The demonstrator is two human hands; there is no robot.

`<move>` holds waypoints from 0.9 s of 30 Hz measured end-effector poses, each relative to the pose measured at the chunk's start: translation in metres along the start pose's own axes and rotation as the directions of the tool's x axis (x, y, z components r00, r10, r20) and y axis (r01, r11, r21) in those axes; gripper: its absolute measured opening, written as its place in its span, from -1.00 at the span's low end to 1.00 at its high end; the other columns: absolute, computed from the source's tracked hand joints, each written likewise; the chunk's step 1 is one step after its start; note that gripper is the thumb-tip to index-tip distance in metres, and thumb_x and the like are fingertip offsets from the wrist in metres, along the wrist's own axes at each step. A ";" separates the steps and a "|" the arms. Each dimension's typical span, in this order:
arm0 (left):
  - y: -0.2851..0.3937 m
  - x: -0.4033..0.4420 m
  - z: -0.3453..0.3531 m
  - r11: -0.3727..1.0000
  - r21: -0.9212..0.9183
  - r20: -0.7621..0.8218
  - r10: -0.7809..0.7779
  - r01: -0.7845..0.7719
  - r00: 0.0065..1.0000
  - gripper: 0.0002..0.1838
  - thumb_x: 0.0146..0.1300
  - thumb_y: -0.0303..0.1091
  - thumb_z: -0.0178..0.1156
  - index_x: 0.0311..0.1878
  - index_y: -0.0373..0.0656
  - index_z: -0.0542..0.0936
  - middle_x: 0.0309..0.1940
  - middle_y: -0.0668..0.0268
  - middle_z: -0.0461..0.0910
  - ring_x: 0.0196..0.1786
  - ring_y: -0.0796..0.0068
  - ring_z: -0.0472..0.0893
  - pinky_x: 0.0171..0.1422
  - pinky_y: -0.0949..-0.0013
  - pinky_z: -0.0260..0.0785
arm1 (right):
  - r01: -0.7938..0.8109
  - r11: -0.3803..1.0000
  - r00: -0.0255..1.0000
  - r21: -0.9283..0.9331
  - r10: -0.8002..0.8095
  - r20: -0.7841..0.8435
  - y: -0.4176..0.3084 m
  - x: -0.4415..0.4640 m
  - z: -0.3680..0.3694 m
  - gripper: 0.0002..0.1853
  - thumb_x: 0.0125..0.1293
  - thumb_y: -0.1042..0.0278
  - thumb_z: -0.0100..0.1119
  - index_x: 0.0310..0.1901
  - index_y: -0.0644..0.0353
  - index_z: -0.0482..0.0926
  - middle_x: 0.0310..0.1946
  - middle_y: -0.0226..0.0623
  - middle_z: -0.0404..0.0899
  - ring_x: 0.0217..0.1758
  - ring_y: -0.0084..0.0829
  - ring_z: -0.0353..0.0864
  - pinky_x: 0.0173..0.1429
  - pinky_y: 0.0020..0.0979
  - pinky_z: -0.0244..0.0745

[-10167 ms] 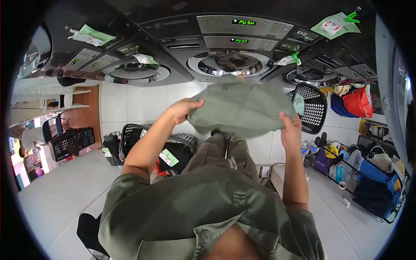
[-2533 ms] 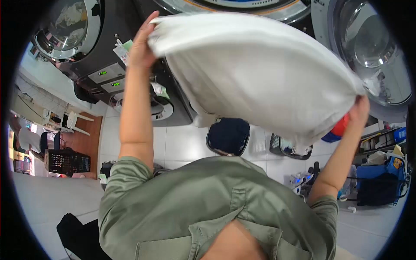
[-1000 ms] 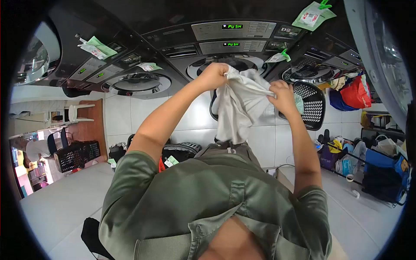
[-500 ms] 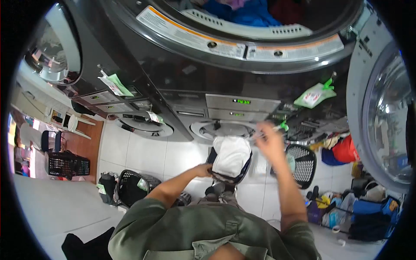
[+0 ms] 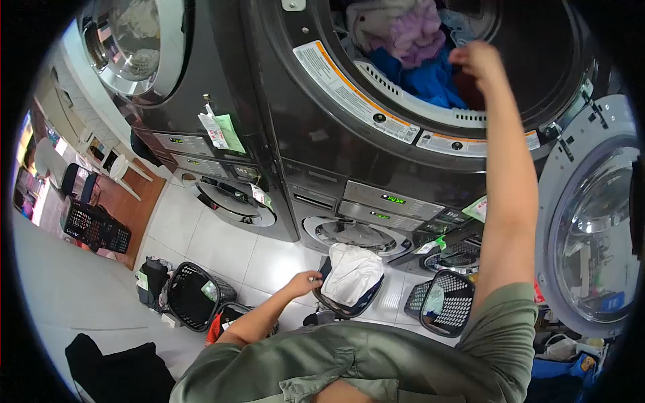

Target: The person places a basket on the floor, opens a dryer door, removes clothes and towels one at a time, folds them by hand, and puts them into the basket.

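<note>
My right hand point(image 5: 476, 62) reaches into the open drum of the upper machine, its fingers loosely bent and apart, with nothing visible in them. Just left of it and beneath lie blue cloth point(image 5: 430, 82) and a lilac cloth point(image 5: 413, 33). Low down, my left hand point(image 5: 308, 283) is closed beside the left rim of a dark basket point(image 5: 366, 310); whether it holds anything is too small to make out. White cloth point(image 5: 351, 274) rests on top of dark cloth in that basket.
The machine's round glass door point(image 5: 594, 228) hangs open at the right. A black basket point(image 5: 447, 302) with pale green cloth stands right of centre. More baskets point(image 5: 191, 295) are at the lower left. Tags point(image 5: 225, 133) hang from the left machine.
The white cloth, earlier between both hands, now lies in the basket. My right hand has risen from above the floor into the drum. My left hand stays low by the basket. The view has tilted up.
</note>
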State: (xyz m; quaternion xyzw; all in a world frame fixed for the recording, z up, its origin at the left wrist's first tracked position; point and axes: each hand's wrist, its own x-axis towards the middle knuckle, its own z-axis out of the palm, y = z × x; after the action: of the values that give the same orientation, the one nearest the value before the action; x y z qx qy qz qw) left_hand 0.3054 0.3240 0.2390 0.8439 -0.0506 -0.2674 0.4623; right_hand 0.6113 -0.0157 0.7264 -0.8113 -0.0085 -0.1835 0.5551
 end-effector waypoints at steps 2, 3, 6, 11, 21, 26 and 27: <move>0.048 0.018 -0.020 0.994 -0.018 -0.096 0.107 -0.109 0.990 -0.62 0.06 -0.21 0.19 -0.05 -0.14 0.51 -0.18 0.24 0.57 -0.17 0.36 0.55 -0.05 0.40 0.37 | 0.117 0.958 0.992 0.263 -0.099 -0.082 -0.045 -0.013 -0.032 -0.78 0.13 0.30 -0.19 -0.33 0.21 0.44 -0.35 -0.27 0.57 -0.34 -0.42 0.57 -0.08 -0.31 0.27; 0.079 0.026 -0.029 0.988 -0.028 -0.132 0.147 -0.152 0.980 -0.64 0.07 -0.22 0.18 -0.06 -0.14 0.51 -0.19 0.24 0.56 -0.16 0.39 0.55 -0.05 0.41 0.37 | 0.199 0.978 0.973 0.058 -0.191 -0.129 -0.057 -0.025 -0.039 -0.74 0.11 0.27 -0.19 -0.38 0.23 0.48 -0.40 -0.25 0.57 -0.35 -0.38 0.57 -0.18 -0.36 0.31; 0.183 0.049 -0.044 0.869 -0.168 -0.177 0.438 -0.465 0.882 -0.69 0.11 -0.27 0.15 -0.08 -0.17 0.50 -0.19 0.25 0.55 -0.14 0.46 0.52 -0.04 0.43 0.35 | 0.302 0.802 0.951 -0.515 -0.220 0.215 -0.030 -0.031 -0.016 -0.66 0.06 0.06 0.05 -0.56 0.21 0.50 -0.63 -0.27 0.47 -0.55 -0.41 0.45 -0.46 -0.36 0.30; 0.266 0.050 -0.008 0.692 -0.384 -0.030 0.652 -0.611 0.757 -0.73 0.15 -0.36 0.13 -0.08 -0.22 0.48 -0.20 0.33 0.54 -0.13 0.57 0.48 0.00 0.46 0.32 | 0.133 0.597 0.901 -0.791 0.260 0.347 0.053 -0.025 0.025 -0.53 -0.02 -0.04 0.24 -0.31 0.29 0.56 -0.48 -0.28 0.52 -0.42 -0.42 0.44 -0.27 -0.38 0.35; 0.302 -0.006 -0.064 0.593 -0.326 -0.496 0.556 -0.736 0.667 -0.74 0.11 -0.48 0.12 -0.09 -0.22 0.46 -0.21 0.37 0.50 -0.17 0.63 0.45 -0.04 0.51 0.31 | 0.482 0.835 0.869 0.266 -0.416 -0.268 -0.089 -0.130 -0.024 -0.79 0.22 0.32 0.02 -0.57 0.10 0.40 -0.66 -0.57 0.27 -0.60 -0.73 0.14 -0.49 -0.58 0.09; 0.391 -0.047 -0.095 0.504 0.446 -0.726 0.687 -0.740 0.030 -0.05 -0.27 -0.17 0.39 0.22 -0.15 0.11 0.27 -0.02 -0.03 0.29 -0.05 0.04 0.31 0.10 -0.06 | 0.576 0.755 0.772 0.315 -0.376 -0.512 -0.141 -0.261 -0.068 -0.69 0.19 0.32 0.09 -0.10 0.36 0.45 -0.25 -0.27 0.48 -0.17 -0.51 0.43 -0.04 -0.50 0.32; 0.406 -0.056 -0.088 0.495 0.427 -0.745 0.667 -0.757 0.016 -0.02 -0.29 -0.18 0.40 0.24 -0.12 0.09 0.28 -0.04 -0.09 0.29 -0.09 0.02 0.31 0.09 -0.06 | 0.595 0.730 0.734 0.337 -0.322 -0.598 -0.149 -0.298 -0.065 -0.68 0.18 0.33 0.11 -0.09 0.36 0.45 -0.24 -0.27 0.48 -0.18 -0.49 0.45 -0.06 -0.48 0.35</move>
State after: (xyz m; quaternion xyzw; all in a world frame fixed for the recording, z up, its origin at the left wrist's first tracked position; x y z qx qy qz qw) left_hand 0.3667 0.1785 0.6270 0.6853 -0.2187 0.4535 0.5261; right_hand 0.2825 0.0390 0.7891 -0.5288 -0.1204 -0.5143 0.6644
